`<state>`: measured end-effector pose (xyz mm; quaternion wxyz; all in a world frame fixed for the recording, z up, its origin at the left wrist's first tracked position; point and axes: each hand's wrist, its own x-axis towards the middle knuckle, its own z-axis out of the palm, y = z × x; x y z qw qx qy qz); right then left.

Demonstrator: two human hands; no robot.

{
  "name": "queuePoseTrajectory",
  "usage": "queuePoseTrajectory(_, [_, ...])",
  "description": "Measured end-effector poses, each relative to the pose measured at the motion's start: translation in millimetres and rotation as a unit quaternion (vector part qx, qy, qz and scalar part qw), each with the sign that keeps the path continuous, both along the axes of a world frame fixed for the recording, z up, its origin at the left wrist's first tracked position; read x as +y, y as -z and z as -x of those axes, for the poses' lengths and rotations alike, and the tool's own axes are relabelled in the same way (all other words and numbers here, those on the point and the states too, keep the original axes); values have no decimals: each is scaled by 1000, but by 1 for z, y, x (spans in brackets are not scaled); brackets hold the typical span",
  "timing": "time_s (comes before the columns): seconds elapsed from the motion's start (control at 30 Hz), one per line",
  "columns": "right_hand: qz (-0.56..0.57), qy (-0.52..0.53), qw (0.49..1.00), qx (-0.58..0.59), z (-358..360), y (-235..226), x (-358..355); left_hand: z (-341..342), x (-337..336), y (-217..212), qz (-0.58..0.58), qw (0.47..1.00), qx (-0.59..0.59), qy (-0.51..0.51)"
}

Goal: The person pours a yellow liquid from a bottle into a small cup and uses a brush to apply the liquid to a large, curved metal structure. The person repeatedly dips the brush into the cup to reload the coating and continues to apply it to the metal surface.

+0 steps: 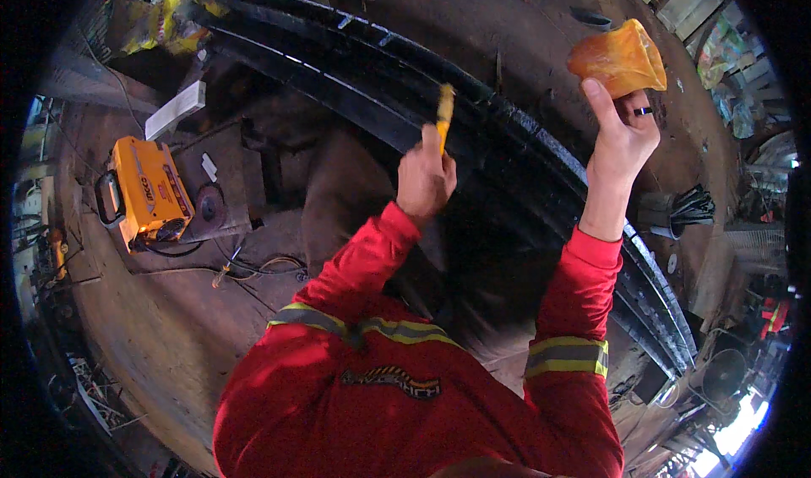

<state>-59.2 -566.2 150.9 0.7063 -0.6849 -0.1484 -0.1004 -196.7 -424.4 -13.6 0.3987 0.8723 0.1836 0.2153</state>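
The left hand (425,178) is closed in a fist around the yellow handle of a brush (443,115), which sticks up and away from the knuckles. The bristle end lies against the curved black steel beam (507,153) just beyond the hand; the bristles themselves are too dark against the metal to make out. The right hand (623,136) is raised higher and off to the right of the left one, well apart from it. Its thumb and fingers pinch the lower edge of an orange plastic container (619,58), soft-sided and flaring toward its top, which sits above the fingertips and over the dirt floor past the beam. A dark ring shows on one finger of that hand.

Both forearms wear red sleeves (583,309) with grey and yellow reflective bands, and a dark patch with yellow lettering sits on the red chest below the left arm.

The black beam sweeps in a long arc from above and left of the left hand, under both hands, and down to the right of the right forearm. Far to the left of the left hand stands an orange box-shaped welding machine (148,192) with a black carry handle and a dark label on its top face, cables (253,267) trailing from it toward the left elbow. Beyond it lies a white rectangular block (176,109), and further up a crumpled yellow bag (165,24).
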Motion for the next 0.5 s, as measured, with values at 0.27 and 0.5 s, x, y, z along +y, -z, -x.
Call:
queuePoseTrajectory(0.27, [7,-5,1000,-13,-4,1,-3,-28,56,20,48,982,35,-177])
queuePoseTrajectory(0.5, [-1,-17,1000,-19,-8,3,-6,-8,22,32,195,977,-10,-89])
